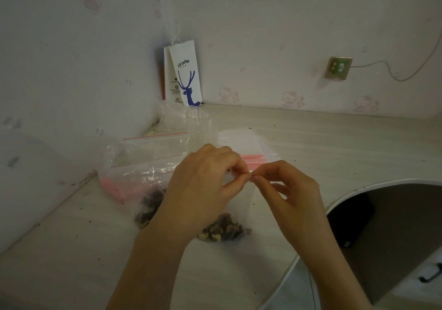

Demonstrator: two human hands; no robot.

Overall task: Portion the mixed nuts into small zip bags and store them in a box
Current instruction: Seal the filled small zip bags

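A small clear zip bag [239,204] stands upright on the desk with mixed nuts [223,229] in its bottom. My left hand [203,183] and my right hand [287,187] both pinch its top edge, fingertips nearly touching at the middle of the seal. Left of it lies a larger clear bag [141,185] holding more nuts [150,204], partly hidden behind my left wrist. A stack of empty zip bags with pink strips [253,150] lies just beyond my hands. No box is in view.
A clear plastic cup [199,128] stands behind my hands. A white paper coffee bag [184,75] leans in the wall corner. More empty bags [155,142] lie at the left. The pale desk [334,142] curves away at the right over a dark gap [382,226]. Crumbs dot the surface.
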